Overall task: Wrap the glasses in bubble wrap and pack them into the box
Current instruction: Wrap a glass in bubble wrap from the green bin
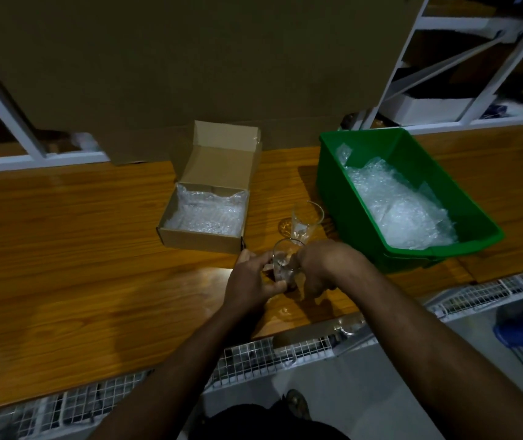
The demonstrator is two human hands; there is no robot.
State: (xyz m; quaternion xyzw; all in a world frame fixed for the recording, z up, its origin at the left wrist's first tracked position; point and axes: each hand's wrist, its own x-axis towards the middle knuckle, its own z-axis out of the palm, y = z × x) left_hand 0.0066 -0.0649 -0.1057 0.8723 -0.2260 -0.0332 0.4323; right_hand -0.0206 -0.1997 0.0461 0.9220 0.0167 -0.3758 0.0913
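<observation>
Both hands, left (251, 278) and right (323, 265), grip bare glass (284, 265). Risk: slipping onto table (95, 265), or knocking second glass (305, 220) nearby.

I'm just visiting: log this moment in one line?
both hands: left hand, right hand hold glass | second glass waits | box open

wooden table (63, 249), open cardboard box (203, 239), green bin (333, 173), upright glass (306, 222)
</observation>
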